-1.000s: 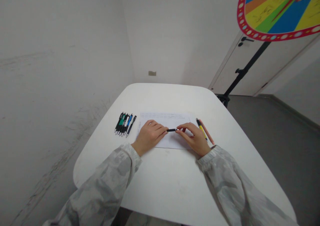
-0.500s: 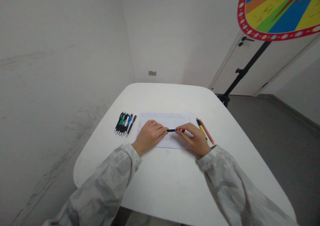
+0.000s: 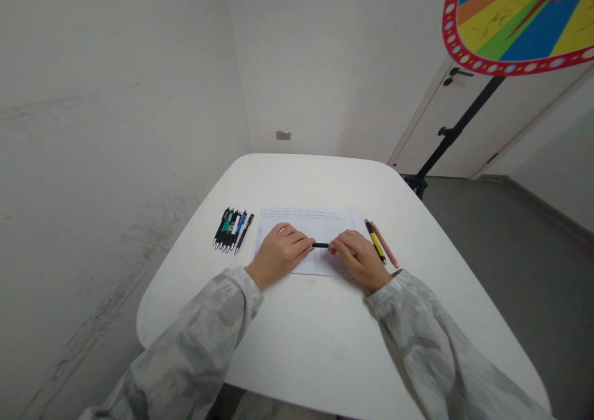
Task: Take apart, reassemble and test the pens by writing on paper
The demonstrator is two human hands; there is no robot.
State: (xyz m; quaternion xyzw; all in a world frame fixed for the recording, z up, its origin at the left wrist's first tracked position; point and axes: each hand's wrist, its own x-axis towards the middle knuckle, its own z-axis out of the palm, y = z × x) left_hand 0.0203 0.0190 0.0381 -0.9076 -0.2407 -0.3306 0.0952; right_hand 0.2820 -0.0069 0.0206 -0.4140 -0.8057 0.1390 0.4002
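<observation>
A black pen (image 3: 321, 245) is held level over a white sheet of paper (image 3: 310, 222) on the white table (image 3: 297, 346). My left hand (image 3: 278, 256) pinches its left end and my right hand (image 3: 359, 259) pinches its right end, fingers closed on it. Both hands rest low on the paper. Most of the pen is hidden inside the fingers; only a short black stretch shows between them.
A row of several pens (image 3: 232, 229) lies left of the paper. A yellow-and-black pen (image 3: 375, 240) and a pink pen (image 3: 385, 245) lie right of it. A colourful prize wheel (image 3: 520, 21) on a black stand (image 3: 445, 132) is at the far right, before a door.
My right hand has slid slightly left along the pen, so less of it shows between the hands. The pen sits a little lower. Nothing else moved.
</observation>
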